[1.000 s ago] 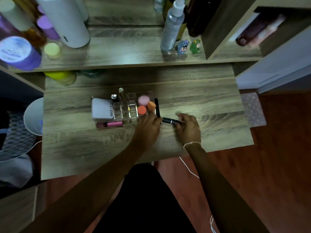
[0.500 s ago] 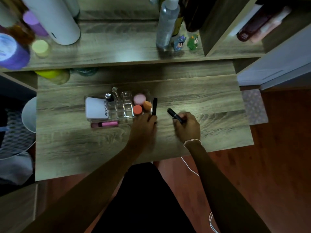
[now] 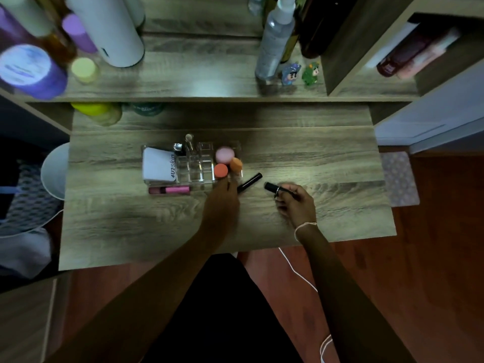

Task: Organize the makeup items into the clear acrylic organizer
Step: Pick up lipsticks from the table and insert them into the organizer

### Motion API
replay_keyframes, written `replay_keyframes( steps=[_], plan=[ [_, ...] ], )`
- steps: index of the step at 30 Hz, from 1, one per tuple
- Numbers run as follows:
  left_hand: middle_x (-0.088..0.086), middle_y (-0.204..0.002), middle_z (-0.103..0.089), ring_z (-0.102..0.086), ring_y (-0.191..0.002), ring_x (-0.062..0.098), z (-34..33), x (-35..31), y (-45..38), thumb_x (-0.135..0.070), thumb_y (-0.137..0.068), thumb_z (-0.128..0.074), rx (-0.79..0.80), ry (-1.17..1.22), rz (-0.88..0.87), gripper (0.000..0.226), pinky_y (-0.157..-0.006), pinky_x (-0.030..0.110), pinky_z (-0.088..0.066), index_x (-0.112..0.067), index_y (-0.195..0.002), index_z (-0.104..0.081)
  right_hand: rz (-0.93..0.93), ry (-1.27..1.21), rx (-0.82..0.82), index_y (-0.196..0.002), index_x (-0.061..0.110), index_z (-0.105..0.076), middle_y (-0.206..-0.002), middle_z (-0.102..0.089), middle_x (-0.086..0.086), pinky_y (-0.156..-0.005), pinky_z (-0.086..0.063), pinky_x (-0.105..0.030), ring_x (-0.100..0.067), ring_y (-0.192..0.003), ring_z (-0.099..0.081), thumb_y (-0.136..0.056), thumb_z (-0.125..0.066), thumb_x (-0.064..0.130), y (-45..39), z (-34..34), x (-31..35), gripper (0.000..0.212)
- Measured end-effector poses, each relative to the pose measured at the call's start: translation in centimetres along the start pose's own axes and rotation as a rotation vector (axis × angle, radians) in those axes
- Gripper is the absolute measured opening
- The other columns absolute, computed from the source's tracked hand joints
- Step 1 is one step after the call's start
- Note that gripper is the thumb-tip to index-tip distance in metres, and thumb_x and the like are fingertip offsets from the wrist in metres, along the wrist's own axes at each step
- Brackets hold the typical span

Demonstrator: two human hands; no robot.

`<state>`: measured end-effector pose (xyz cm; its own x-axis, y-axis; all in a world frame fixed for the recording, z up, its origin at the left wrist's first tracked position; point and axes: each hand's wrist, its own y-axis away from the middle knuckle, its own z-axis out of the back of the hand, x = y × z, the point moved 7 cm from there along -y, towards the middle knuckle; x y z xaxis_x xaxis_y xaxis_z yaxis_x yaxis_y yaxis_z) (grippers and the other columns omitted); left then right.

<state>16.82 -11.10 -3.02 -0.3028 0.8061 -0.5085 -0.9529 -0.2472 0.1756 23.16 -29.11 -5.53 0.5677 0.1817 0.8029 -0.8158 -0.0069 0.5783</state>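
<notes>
The clear acrylic organizer [image 3: 195, 174] stands on the wooden table. It holds a white compact [image 3: 157, 165], a pink sponge [image 3: 224, 154], an orange sponge [image 3: 236, 164] and a red-orange sponge [image 3: 220, 170]. A pink lip gloss [image 3: 169, 190] lies in front of it. My left hand [image 3: 222, 203] grips the near end of a black pencil-like stick [image 3: 250, 182] right of the organizer. My right hand [image 3: 296, 203] holds a short black tube [image 3: 272, 187] just above the table.
A raised shelf [image 3: 183, 77] behind carries a spray bottle [image 3: 273, 40], two small figurines [image 3: 301, 73], a white cylinder [image 3: 110, 30] and purple jars [image 3: 28, 69]. A white stool [image 3: 53, 171] stands left. A white cable [image 3: 298, 271] hangs below the table's front edge.
The black stick by the organizer has swung from upright to slanted, its near end in my left hand. My right hand with the short black tube has shifted a little right.
</notes>
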Motion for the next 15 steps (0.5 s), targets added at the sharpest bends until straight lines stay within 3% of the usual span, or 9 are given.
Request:
replay_keyframes(
  steps=[7, 11, 15],
  plan=[
    [0.017, -0.108, -0.057, -0.059, -0.089, 0.034, 1.0, 3.9, 2.7, -0.014, -0.087, -0.056, 0.038, 0.052, 0.137, 0.023, -0.071, 0.041, -0.048, -0.003, -0.107, -0.059, -0.026, 0.03, 0.031, -0.065, 0.019, -0.063, -0.057, -0.06, -0.002, -0.048, -0.048, -0.017, -0.014, -0.056, -0.055, -0.082, -0.071, 0.01, 0.9, -2.1, 0.1, 0.021],
    [0.002, -0.095, -0.057, -0.056, -0.083, 0.02, 2.6, 6.6, 4.6, -0.038, -0.085, -0.063, -0.009, 0.128, 0.268, 0.028, -0.069, 0.035, -0.044, -0.015, -0.1, -0.06, -0.033, -0.007, 0.132, -0.076, 0.017, -0.064, -0.071, -0.066, -0.007, -0.051, -0.049, -0.022, -0.013, -0.053, -0.059, -0.088, -0.065, 0.025, 2.1, -4.8, -0.2, 0.014],
    [0.004, -0.094, -0.061, -0.061, -0.083, 0.024, 4.7, 8.2, 6.5, -0.02, -0.079, -0.066, -0.137, 0.232, 0.297, 0.019, -0.066, 0.033, -0.046, -0.016, -0.096, -0.059, -0.077, -0.092, 0.217, -0.086, 0.007, -0.055, -0.076, -0.071, -0.009, -0.046, -0.053, -0.025, -0.017, -0.051, -0.068, -0.094, -0.056, 0.013, 3.8, -8.1, -0.2, 0.01]
  ],
)
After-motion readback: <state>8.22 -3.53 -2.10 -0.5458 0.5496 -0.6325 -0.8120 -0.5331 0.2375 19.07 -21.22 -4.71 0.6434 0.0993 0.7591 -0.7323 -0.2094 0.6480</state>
